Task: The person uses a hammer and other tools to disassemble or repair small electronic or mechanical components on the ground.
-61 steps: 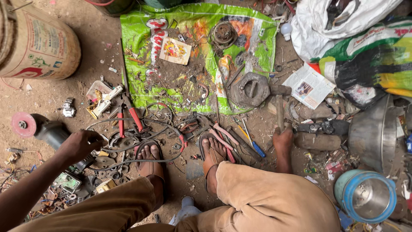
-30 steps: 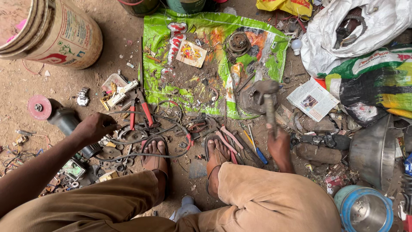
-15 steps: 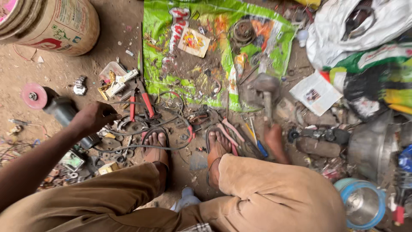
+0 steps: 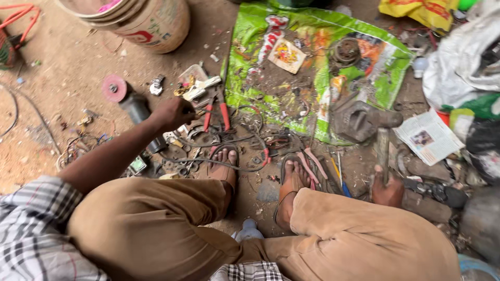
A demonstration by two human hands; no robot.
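Note:
I sit on the dirt floor with my sandalled feet among scrap. My left hand reaches forward with its fingers curled over small parts, between an angle grinder with a pink disc and red-handled pliers. Whether it holds anything is hidden. My right hand grips the handle of a hammer. The hammer's head rests against a dark metal block at the edge of a green plastic sack.
A large bucket stands at the top left, with an orange cable beside it. Wires and tools lie by my feet. A newspaper, a white bag and a metal pot crowd the right.
My left hand has shifted from the grinder's body rightward to the parts beside the pliers. My right hand keeps its grip on the hammer, which stays by the metal block. The view has tilted.

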